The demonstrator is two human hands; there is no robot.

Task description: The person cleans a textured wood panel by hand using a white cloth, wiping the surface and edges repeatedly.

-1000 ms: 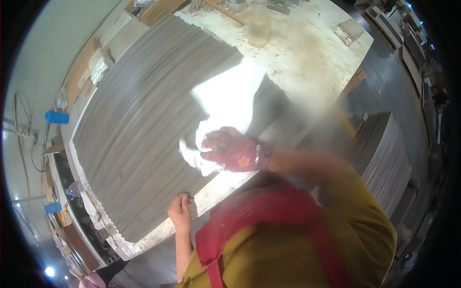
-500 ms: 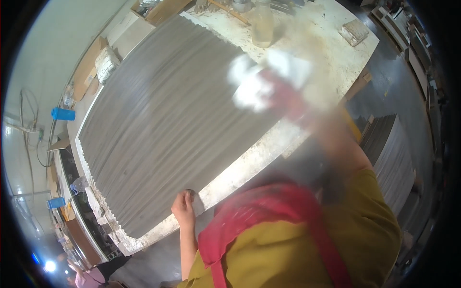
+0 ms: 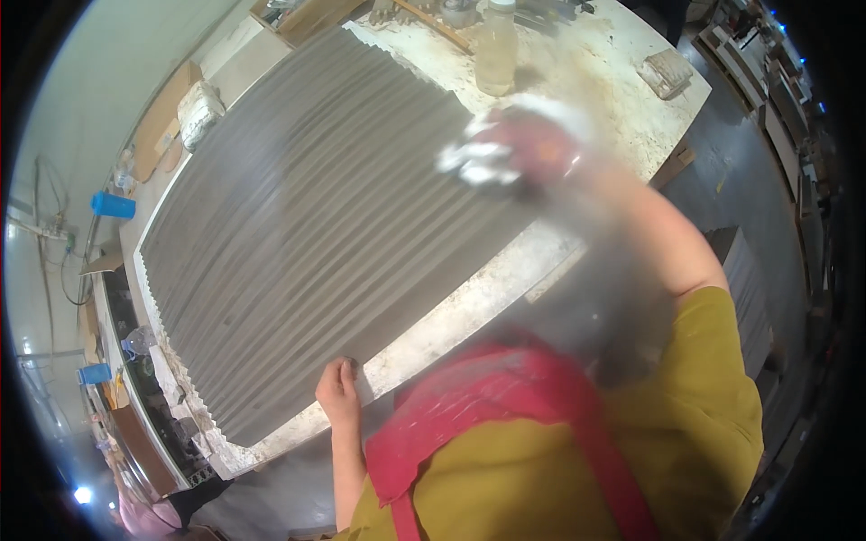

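Observation:
A large grey sheet point(image 3: 316, 225) with fine parallel ridges and a jagged edge lies on the white table point(image 3: 433, 338). My right hand point(image 3: 537, 151), in a reddish glove, is over the sheet's right end. It is closed on a crumpled white cloth point(image 3: 478, 162), and both are smeared by motion. My bare left hand point(image 3: 337, 389) rests at the sheet's near edge with its fingers curled together. A small greyish piece point(image 3: 363, 384) shows beside it; whether the fingers hold anything is hidden.
Behind my right hand stands a bottle of cloudy liquid point(image 3: 495, 50). A wrapped block point(image 3: 666, 74) lies at the table's far right corner, and a whitish bundle point(image 3: 198, 113) sits beyond the sheet's left edge. Blue cups point(image 3: 114, 206) are at the left. Stacked panels point(image 3: 744, 279) stand right.
My right hand has turned and shifted slightly, still with the white cloth. The sheet's ridges show more sharply. My left hand stays at the near edge.

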